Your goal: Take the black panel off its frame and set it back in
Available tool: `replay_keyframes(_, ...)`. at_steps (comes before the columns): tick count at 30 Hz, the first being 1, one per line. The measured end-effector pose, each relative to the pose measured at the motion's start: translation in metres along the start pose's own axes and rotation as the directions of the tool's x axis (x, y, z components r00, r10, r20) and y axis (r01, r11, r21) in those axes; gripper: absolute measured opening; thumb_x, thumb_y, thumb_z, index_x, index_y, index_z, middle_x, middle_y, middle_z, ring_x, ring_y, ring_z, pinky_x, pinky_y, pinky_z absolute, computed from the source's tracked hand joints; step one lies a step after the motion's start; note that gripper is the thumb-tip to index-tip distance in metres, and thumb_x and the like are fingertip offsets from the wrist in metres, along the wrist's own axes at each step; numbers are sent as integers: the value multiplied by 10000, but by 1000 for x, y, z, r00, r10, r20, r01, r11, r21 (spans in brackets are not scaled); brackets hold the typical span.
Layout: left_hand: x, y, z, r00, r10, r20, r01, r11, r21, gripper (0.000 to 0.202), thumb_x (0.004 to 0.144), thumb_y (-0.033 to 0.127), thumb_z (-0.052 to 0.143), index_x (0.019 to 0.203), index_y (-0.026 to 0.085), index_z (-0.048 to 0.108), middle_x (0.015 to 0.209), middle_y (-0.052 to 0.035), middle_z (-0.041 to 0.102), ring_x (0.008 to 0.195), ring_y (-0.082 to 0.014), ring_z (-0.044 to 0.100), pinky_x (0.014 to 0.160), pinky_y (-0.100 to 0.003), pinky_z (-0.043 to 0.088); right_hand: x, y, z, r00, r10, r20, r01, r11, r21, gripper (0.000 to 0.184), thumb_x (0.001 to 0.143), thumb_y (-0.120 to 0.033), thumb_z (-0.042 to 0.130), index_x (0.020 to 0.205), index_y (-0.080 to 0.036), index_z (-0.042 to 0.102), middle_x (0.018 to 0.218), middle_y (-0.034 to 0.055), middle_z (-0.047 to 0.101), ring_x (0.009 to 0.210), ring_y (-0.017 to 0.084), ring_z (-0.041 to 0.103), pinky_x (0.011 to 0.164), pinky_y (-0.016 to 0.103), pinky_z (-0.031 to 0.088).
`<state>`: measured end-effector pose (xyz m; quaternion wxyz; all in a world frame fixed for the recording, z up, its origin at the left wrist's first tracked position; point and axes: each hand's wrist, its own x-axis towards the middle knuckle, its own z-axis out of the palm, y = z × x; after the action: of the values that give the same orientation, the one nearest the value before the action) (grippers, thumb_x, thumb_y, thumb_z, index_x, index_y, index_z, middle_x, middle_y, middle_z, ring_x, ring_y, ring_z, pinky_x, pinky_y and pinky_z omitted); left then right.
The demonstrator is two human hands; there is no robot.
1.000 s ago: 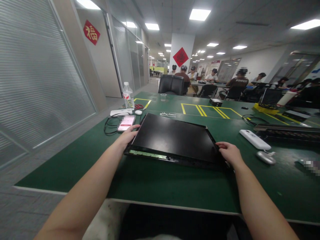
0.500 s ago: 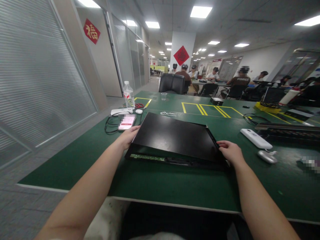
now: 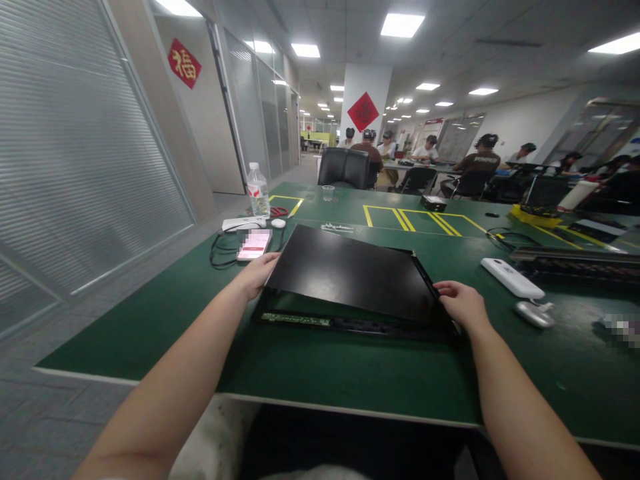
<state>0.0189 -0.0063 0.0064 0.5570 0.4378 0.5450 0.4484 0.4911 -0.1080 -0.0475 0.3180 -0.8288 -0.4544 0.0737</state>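
Note:
A glossy black display panel (image 3: 345,267) tilts over a thin black frame (image 3: 390,328) on the green table. Its left side is raised, and its right side rests low against the frame. Along the frame's near bar runs a green circuit board strip (image 3: 296,320), seen through the gap under the panel. My left hand (image 3: 260,272) is closed on the panel's left edge; its thumb is partly hidden. At the right side, my right hand (image 3: 461,305) has its fingers curled over the frame's edge, close beside the panel.
Left of the panel are a phone (image 3: 254,245), looped cables, a white device and a water bottle (image 3: 258,190). Calipers (image 3: 337,228) and a plastic cup (image 3: 328,193) lie beyond. A white power bank (image 3: 513,277) and silver mouse (image 3: 534,313) sit right. People sit at far tables.
The gap between the panel's near edge and the frame looks slightly wider. Both hands keep nearly the same places.

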Motion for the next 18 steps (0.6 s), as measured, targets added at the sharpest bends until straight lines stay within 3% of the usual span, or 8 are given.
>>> replay_keyframes(6, -2, 1, 0, 1000, 22, 12, -22, 1000, -3, 394, 744, 348, 896, 1047, 142, 751, 742, -43, 760, 613, -155, 682, 574, -226, 510, -1, -1, 1, 1000, -11, -1, 11, 1000, -2, 380, 646, -144, 626, 952, -249, 826, 871, 34, 792, 822, 217, 709, 719, 303, 497)
replay_keyframes(12, -6, 4, 4, 992, 123, -2, -123, 991, -56, 312, 730, 310, 870, 970, 143, 764, 726, -29, 752, 622, -149, 676, 586, -223, 513, 0, 0, 1, 1000, 3, -6, -3, 1000, 17, 384, 641, -139, 641, 954, -251, 832, 884, 37, 796, 825, 215, 713, 705, 294, 497)
replay_keyframes(18, -7, 10, 9, 985, 165, 45, -150, 958, -246, 226, 730, 248, 774, 926, 134, 783, 793, -63, 787, 727, -193, 736, 618, -233, 553, 0, -2, 2, 1000, -6, -2, 6, 1000, 11, 381, 662, -141, 633, 971, -236, 835, 889, 36, 795, 834, 208, 713, 714, 289, 482)
